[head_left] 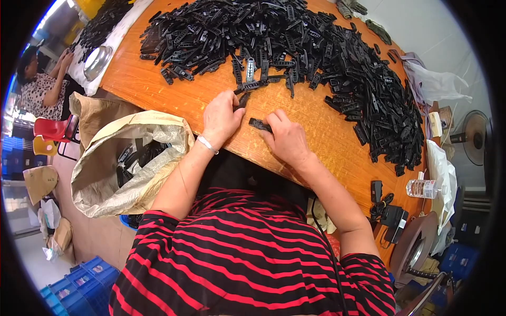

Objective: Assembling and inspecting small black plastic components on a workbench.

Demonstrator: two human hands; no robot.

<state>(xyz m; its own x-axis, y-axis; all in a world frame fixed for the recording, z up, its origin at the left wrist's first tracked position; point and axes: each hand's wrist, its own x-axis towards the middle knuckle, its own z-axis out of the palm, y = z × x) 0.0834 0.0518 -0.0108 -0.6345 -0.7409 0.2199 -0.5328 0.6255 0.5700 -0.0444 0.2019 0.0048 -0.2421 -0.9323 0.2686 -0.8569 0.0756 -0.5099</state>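
A person in a striped shirt point(253, 253) extended both bare forearms point(182, 181) over the near edge of a wooden table point(321, 124). Just inside that edge, the right hand point(289, 138), back upward, pinched a black plastic piece point(259, 124) between thumb and fingers. The left hand point(221, 117), slightly farther across the table, held another dark piece point(243, 100) in curled fingers. A black heap point(263, 37) covered the table's far side.

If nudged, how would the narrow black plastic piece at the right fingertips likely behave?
The narrow black plastic piece is probably stiff: it looks straight where it projects past the right hand. It seems light, being small enough for a fingertip grip. Its elongated, flat-looking shape suggests it would slide on the wooden table rather than roll.
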